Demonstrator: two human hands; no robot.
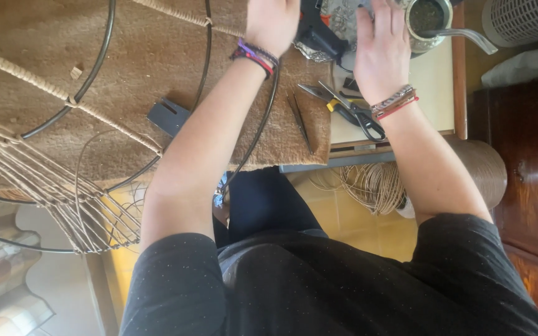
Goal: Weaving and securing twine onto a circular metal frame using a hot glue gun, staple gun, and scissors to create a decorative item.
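Left hand (273,22) over wire frame (98,62), right hand (380,53) near scissors (350,112)

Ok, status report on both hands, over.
Left hand over wire ring, fingers out of frame. Right hand open, empty, beside black glue gun. Scissors just below it.

— How many hands over the table?
— Two, the left hand (273,22) and the right hand (381,53), each with bracelets.
— Tools?
— One pair of scissors (350,111), one pair of tweezers (300,119).
— Anything else?
— One metal cup (429,22), one cord spool (477,171).
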